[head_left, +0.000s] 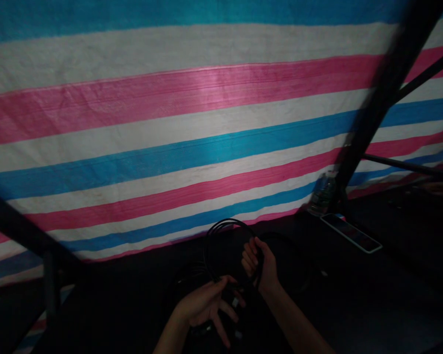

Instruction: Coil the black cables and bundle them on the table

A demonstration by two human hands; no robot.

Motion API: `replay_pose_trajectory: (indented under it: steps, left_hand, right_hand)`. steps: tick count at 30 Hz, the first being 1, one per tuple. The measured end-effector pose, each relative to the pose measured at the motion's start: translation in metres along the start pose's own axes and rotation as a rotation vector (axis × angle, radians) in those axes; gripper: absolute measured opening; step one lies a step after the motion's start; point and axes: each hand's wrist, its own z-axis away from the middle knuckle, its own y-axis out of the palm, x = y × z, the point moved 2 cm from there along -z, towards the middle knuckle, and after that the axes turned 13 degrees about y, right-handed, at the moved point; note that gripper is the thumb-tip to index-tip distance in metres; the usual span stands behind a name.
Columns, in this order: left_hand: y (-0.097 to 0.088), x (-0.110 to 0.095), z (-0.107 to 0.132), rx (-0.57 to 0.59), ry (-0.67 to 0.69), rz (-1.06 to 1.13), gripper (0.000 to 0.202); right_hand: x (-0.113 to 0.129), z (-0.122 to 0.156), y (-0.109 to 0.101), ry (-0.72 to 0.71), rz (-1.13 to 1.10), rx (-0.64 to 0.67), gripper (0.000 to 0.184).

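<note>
A coil of black cable [221,235] stands upright over a dark table. My right hand [260,263] is closed around the coil's right side, holding the loops together. My left hand [208,302] sits lower, palm up with fingers spread, touching the bottom of the coil and its loose end near a small connector [235,302]. Much of the cable is lost against the dark surface.
A striped pink, white and blue tarp [177,123] hangs behind. A phone [350,233] lies on the dark table [354,295] at right, beside a plastic bottle [323,194]. Black metal frame bars [384,93] cross at right and lower left [22,231].
</note>
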Motion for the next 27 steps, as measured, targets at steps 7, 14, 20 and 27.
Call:
replay_pose_trajectory:
  steps: [7, 14, 20, 27]
  left_hand:
    - [0.005, 0.004, -0.003, 0.035, -0.046, 0.033, 0.052]
    - [0.002, -0.013, 0.0, -0.177, 0.107, -0.077, 0.04]
    - [-0.017, -0.023, -0.006, -0.605, 0.418, -0.275, 0.024]
    - [-0.034, -0.034, -0.006, -0.87, 0.641, -0.276, 0.028]
  right_hand:
    - [0.002, 0.0, 0.001, -0.018, 0.004, 0.016, 0.038]
    - [0.001, -0.002, 0.002, -0.044, 0.07, 0.045, 0.036]
    - [-0.006, -0.005, 0.004, -0.141, 0.275, 0.0, 0.032]
    - [-0.021, -0.013, -0.008, -0.164, 0.505, -0.068, 0.024]
